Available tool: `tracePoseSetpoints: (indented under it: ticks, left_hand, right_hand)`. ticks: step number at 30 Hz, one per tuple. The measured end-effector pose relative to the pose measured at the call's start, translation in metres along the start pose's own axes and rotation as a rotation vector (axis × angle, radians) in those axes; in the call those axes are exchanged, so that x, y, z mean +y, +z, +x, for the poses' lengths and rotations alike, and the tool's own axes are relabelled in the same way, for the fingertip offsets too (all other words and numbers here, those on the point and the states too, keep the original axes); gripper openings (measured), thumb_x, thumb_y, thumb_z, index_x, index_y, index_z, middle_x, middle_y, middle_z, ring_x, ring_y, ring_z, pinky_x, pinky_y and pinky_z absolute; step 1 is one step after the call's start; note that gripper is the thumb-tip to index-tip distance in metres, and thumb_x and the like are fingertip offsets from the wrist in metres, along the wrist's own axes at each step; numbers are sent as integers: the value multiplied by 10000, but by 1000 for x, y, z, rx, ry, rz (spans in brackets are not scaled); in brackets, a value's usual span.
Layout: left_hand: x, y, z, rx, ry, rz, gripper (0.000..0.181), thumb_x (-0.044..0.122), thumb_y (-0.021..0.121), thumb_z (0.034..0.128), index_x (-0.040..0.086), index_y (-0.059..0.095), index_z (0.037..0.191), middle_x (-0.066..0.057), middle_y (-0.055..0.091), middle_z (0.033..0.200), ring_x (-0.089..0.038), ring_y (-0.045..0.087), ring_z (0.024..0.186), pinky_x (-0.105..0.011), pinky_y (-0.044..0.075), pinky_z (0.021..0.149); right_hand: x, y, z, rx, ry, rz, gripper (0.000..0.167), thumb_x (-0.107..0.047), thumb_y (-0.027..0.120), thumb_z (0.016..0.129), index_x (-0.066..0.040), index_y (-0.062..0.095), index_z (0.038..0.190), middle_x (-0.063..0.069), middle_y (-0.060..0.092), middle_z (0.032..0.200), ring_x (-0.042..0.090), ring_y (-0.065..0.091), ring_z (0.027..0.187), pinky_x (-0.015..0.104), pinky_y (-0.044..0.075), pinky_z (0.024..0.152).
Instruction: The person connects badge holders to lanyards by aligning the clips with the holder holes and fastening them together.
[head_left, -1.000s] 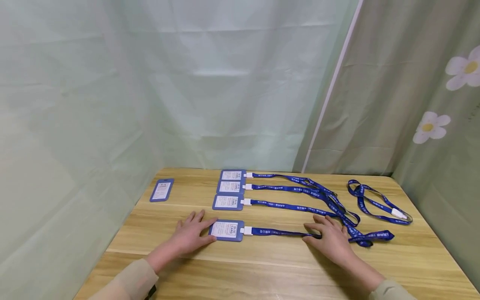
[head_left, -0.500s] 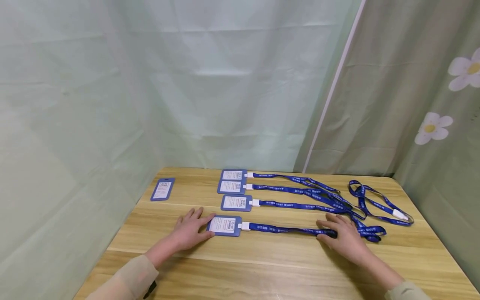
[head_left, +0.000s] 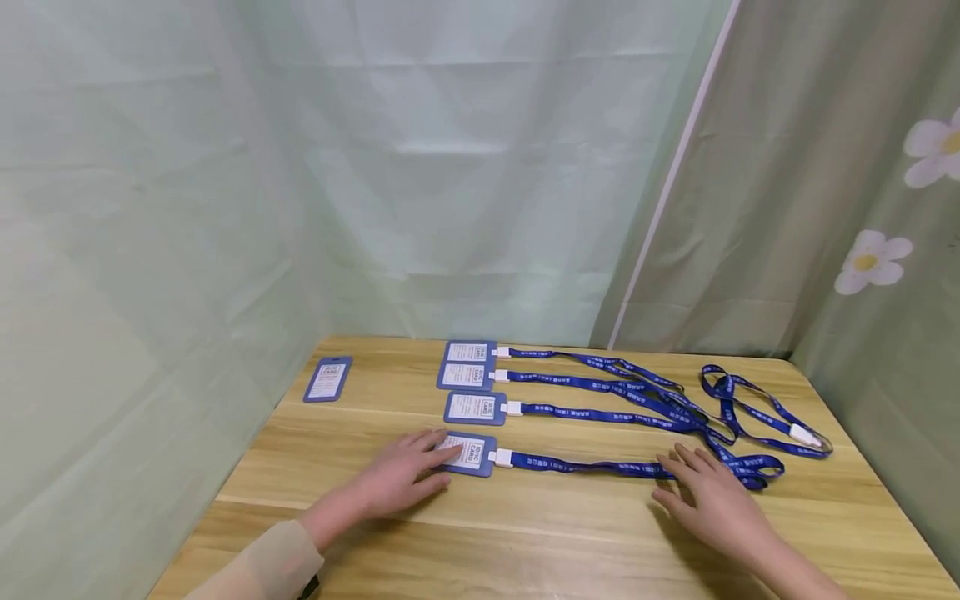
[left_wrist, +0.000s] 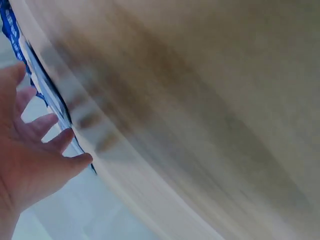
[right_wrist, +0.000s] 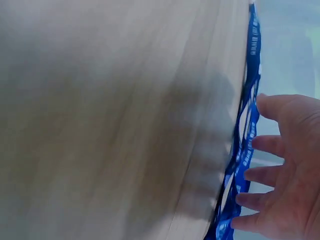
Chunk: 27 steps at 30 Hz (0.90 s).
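My left hand [head_left: 405, 473] rests with loosely extended fingers over the left end of the nearest blue ID badge holder [head_left: 480, 467], covering part of its card. A white clip [head_left: 503, 458] joins that holder to a printed blue lanyard [head_left: 592, 465] stretched to the right. By the lanyard's far part is my right hand [head_left: 712, 500], fingers spread and touching or just above the strap; which, I cannot tell. In the left wrist view the fingers [left_wrist: 37, 125] reach toward the holder's edge. The right wrist view has spread fingers beside the blue straps [right_wrist: 242, 155].
Behind lie three more badge holders, the closest [head_left: 475, 407] set apart from two [head_left: 467, 377] that abut. Their lanyards cross at right. A loose lanyard [head_left: 772, 417] lies far right; an unattached holder [head_left: 327, 379] lies far left. Curtains [head_left: 465, 167] border the wooden table [head_left: 525, 542].
The third badge has shifted right. The nearest badge went slightly back and left, then right, with my left hand sliding further over it. My right hand has moved right along the lanyard, releasing it.
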<state>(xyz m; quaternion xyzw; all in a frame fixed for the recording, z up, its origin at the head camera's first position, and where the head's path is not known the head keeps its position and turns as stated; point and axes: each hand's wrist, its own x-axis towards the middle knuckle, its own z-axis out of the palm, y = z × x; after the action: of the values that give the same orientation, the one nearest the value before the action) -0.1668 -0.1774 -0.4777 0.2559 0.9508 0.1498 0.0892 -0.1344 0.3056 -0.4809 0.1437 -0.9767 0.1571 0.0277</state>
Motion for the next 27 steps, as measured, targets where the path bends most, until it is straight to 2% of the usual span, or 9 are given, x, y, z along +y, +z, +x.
tracePoseSetpoints:
  ticks: [2,5,8,15,20,27]
  left_hand:
    - [2,1,-3,-41,33,10,534,491,491,1064,269,481,1551,-109,320,1652,-406,261,1507,-675,207,1169]
    - [6,2,-5,-79,32,33,576,553,438,1062,286,441,1572,-96,261,1677,-391,185,1535,-677,147,1184]
    - [10,4,-2,-66,26,57,589,574,426,1057,293,436,1574,-97,260,1677,-394,169,1538,-672,127,1190]
    - [17,10,7,-43,13,91,601,588,407,1056,292,428,1578,-105,269,1672,-418,177,1531,-679,111,1188]
    - [14,12,10,-19,-9,115,592,576,412,1059,293,425,1579,-108,274,1670,-426,189,1526,-680,110,1188]
    - [10,8,9,-21,-35,117,597,591,407,1055,303,428,1577,-98,273,1671,-431,186,1524,-677,107,1189]
  right_hand:
    - [2,-4,-7,-33,11,-27,645,-585,647,950,-101,659,1377,269,525,1458,558,432,1337,726,329,1062]
    - [6,-5,-15,-89,25,-46,713,-662,574,955,-98,655,1384,267,530,1454,532,443,1343,703,334,1075]
    - [10,-3,-18,-115,30,-43,754,-699,524,958,-100,642,1400,265,517,1471,531,399,1381,702,286,1106]
    - [11,5,-14,-98,28,-41,740,-695,484,979,-119,631,1420,241,501,1499,532,330,1426,705,224,1132]
    - [9,5,-6,-87,28,-23,722,-671,478,996,-111,621,1428,237,484,1516,533,317,1432,705,212,1136]
    - [5,5,0,-75,20,-25,707,-658,486,1000,-117,616,1434,234,483,1517,539,336,1420,705,207,1139]
